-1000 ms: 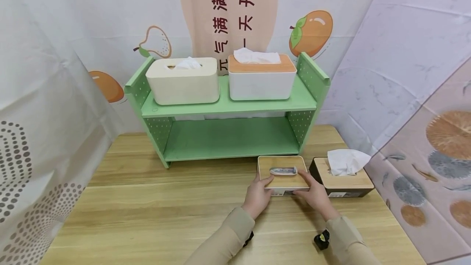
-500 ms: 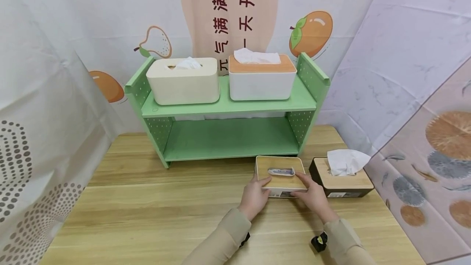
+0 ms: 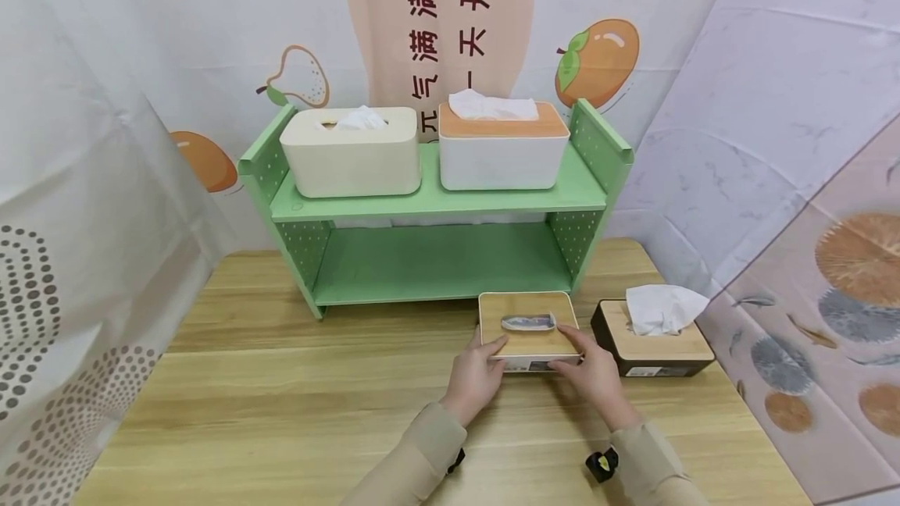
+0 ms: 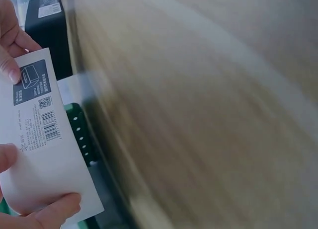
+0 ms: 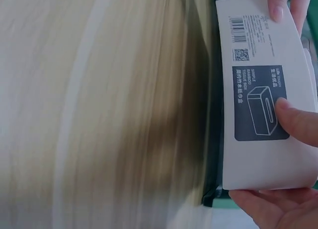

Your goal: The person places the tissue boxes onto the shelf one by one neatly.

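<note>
Both hands grip a white tissue box with a bamboo lid (image 3: 523, 343), in front of the shelf's lower right end. In the head view my left hand (image 3: 474, 379) holds its left end and my right hand (image 3: 592, 375) its right end, with a thumb on the front side of each. A few fingers lie over the lid near the oval slot, where a bit of printed packaging shows. From the right wrist, the box's white side (image 5: 258, 164) carries a dark printed label, and a shadow falls on the table beside it. The left wrist view shows a barcode on that side (image 4: 44, 174).
A green two-tier shelf (image 3: 450, 264) stands at the back. Its top tier bears a cream tissue box (image 3: 351, 166) and a white one with a wooden lid (image 3: 502, 162). To the right sits a black tissue box (image 3: 664, 346) with a wooden lid, on the wooden table (image 3: 316, 412).
Both hands have carried the bamboo-lidded tissue box a little to the left, away from the black one. The grip on it looks the same, and the boxes on the shelf stay put.
</note>
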Motion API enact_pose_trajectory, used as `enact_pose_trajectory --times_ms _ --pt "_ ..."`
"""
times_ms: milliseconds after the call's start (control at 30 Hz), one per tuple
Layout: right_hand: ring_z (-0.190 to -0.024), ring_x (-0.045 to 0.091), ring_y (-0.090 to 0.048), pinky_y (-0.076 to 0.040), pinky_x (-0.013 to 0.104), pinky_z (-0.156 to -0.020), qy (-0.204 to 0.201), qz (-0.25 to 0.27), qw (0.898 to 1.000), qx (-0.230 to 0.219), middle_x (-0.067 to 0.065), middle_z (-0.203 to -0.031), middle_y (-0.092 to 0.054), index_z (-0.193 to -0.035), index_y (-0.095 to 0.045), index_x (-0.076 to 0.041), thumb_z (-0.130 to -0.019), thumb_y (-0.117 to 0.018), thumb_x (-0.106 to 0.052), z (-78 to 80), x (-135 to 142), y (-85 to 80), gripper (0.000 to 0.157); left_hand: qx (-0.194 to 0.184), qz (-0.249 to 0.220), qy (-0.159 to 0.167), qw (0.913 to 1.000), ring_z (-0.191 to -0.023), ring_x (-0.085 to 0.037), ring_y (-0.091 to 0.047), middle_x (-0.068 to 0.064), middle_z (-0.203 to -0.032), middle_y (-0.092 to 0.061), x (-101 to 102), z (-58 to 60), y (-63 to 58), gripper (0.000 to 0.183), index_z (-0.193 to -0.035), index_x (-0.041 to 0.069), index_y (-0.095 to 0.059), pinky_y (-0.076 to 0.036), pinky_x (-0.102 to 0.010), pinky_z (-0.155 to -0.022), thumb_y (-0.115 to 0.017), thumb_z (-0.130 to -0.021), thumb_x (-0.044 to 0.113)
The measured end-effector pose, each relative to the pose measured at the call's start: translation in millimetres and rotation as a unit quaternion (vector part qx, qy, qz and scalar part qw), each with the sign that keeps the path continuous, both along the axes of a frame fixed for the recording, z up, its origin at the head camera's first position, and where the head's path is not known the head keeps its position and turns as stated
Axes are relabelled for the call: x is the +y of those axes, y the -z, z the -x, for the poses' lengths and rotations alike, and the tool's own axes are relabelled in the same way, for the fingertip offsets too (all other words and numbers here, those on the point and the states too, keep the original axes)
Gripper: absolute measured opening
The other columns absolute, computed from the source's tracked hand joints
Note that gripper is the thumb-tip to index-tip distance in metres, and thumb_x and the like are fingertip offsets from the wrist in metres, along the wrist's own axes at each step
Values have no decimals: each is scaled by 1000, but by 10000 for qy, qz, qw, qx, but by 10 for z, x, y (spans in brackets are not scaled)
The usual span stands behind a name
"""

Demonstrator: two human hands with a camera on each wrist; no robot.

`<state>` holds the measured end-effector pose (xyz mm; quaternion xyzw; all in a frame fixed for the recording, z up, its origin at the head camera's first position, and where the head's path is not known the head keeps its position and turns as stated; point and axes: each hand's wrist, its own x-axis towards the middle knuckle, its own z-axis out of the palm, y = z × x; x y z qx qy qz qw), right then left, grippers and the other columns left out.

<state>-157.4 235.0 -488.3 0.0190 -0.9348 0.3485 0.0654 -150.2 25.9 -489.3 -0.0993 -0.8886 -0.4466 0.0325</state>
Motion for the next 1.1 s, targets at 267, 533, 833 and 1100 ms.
enact_pose_trajectory --times_ms 267,533,833,1100 --pt "-63 12 -53 -48 31 -66 54 14 9996 262 19 -123 -60 -126 -56 -12 -71 -80 -15 -35 -125 -54 61 17 49 -80 10000 -125 -44 -43 -33 -143 -30 -98 -23 -105 41 -125 18 -60 -43 -46 -96 -66 -85 12" --pt "-53 5 -47 -43 21 -55 -31 130 9994 304 17 -122 -61 -125 -58 -11 -69 -81 -16 -56 -231 -55 60 85 130 -17 9999 -123 -44 -44 -34 -142 -30 -227 -52 -95 40 -125 19 -60 -43 -45 -97 -65 -86 15" --pt "-49 4 -42 -41 20 -52 -67 229 9991 346 17 -120 -63 -124 -59 -12 -68 -82 -17 -47 -418 -122 61 177 157 -124 9996 -90 -36 -67 -35 -142 -29 -399 -84 -145 41 -125 17 -60 -56 -31 -72 -65 -85 14" --pt "-45 6 -38 -35 20 -45 -53 356 9993 92 17 -117 -64 -126 -57 -15 -69 -81 -18 -3 -570 -179 62 403 286 -332 9982 -82 -35 -68 -34 -140 -33 -539 -87 -210 40 -123 17 -61 -56 -33 -64 -67 -84 14"
